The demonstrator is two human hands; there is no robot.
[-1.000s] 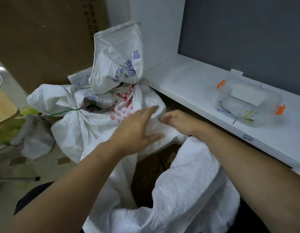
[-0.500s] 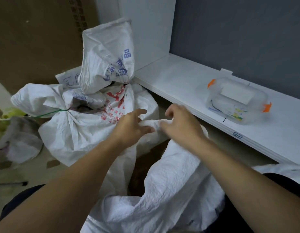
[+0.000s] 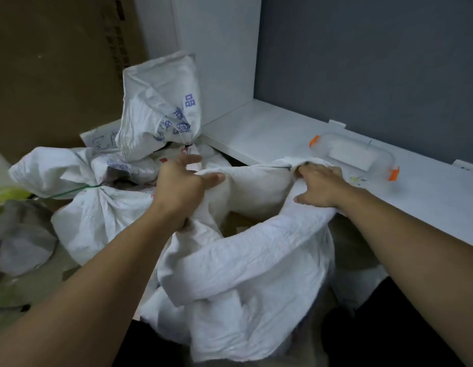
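Left hand (image 3: 181, 189) pinches white cloth (image 3: 246, 263) edge, thumb on top. Right hand (image 3: 319, 188): fingers curled over same edge, thumb splayed. Cloth stretched between hands, bulk hanging below, between tied sacks (image 3: 97, 213) and worktop (image 3: 270, 133).

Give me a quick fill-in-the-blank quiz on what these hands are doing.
The open sack that the left hand and right hand grip is ____.
The tied sack beside it is bound with a ____ cord.
The clear box on the shelf has ____ clips.
Missing: white, green, orange.
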